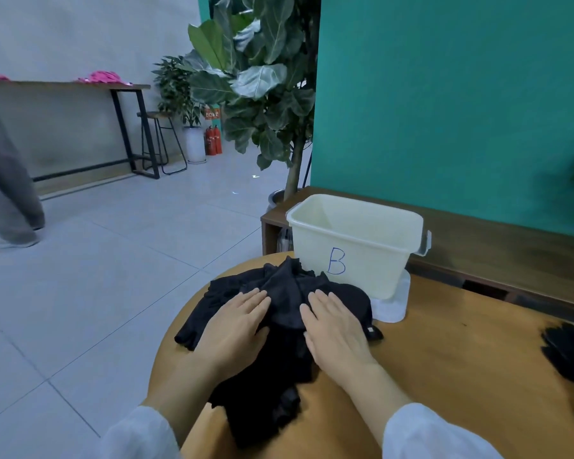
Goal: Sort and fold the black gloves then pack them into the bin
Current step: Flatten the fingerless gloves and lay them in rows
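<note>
At lower centre the black gloves (289,313) look like thin, matt knitted cloth, rumpled into soft folds, and they lie on a desk (444,359) of smooth, warm-toned wood with a dull sheen. The bin (355,246) at centre right is smooth, slightly translucent cream plastic, marked with a hand-drawn blue letter. The floor (113,260) at left is pale, smooth tile with thin grout lines.

This looks like an office lounge or studio space rather than a home. The floor (113,260) at lower left is laid in large pale tiles, a teal partition wall (461,94) fills the upper right, and a tall bar-height table (80,85) with a stool (159,140) stands at upper left. Two red fire extinguishers (213,140) sit beside potted plants (256,77) at centre.
</note>
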`<state>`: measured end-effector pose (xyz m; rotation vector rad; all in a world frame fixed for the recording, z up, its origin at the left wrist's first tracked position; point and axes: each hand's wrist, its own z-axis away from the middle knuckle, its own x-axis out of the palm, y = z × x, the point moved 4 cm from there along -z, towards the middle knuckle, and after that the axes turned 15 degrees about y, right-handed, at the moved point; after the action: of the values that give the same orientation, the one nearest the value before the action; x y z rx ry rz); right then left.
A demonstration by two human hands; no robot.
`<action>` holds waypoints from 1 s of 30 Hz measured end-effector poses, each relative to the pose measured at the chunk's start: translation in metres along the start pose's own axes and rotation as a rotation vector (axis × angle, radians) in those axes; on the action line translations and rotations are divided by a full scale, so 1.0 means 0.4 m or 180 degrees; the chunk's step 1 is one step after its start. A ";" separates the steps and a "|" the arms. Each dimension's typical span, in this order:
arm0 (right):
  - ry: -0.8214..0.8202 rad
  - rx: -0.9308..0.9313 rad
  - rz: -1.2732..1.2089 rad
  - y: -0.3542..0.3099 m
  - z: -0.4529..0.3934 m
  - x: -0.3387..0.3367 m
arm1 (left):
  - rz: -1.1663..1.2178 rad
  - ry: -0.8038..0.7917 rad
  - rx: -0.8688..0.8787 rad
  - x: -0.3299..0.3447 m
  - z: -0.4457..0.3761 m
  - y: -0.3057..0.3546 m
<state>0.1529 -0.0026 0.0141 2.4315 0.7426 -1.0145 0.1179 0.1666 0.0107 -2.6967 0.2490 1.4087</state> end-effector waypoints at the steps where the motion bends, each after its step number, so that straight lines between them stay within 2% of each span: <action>1: 0.0065 -0.0018 -0.0022 0.000 -0.002 0.007 | -0.0027 0.0051 0.0004 0.000 0.000 0.001; 8: 0.0647 -0.0314 -0.0235 0.060 0.028 -0.028 | 0.0072 0.0361 0.0197 -0.025 -0.002 0.029; 15: 0.0540 -0.0249 0.0020 0.184 0.115 -0.077 | 0.0489 0.0264 0.0753 -0.024 0.052 0.137; 19: 0.0460 -0.0252 -0.0063 0.140 0.133 -0.099 | 0.0403 0.0240 0.0639 -0.029 0.040 0.114; 24: 0.0215 -0.0339 -0.0277 0.031 0.154 -0.063 | 0.0135 0.0039 0.1098 -0.011 0.009 0.119; 26: 0.0222 -0.0269 -0.0231 0.003 0.155 -0.043 | -0.0021 -0.0022 0.1250 0.007 0.004 0.115; 30: 0.0385 -0.0021 -0.0205 -0.006 0.147 -0.020 | -0.0034 -0.0077 0.1141 0.039 0.005 0.094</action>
<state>0.1159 -0.0352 -0.0188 2.4954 0.8681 -0.8930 0.1180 0.1282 -0.0035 -2.3853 0.4383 1.2533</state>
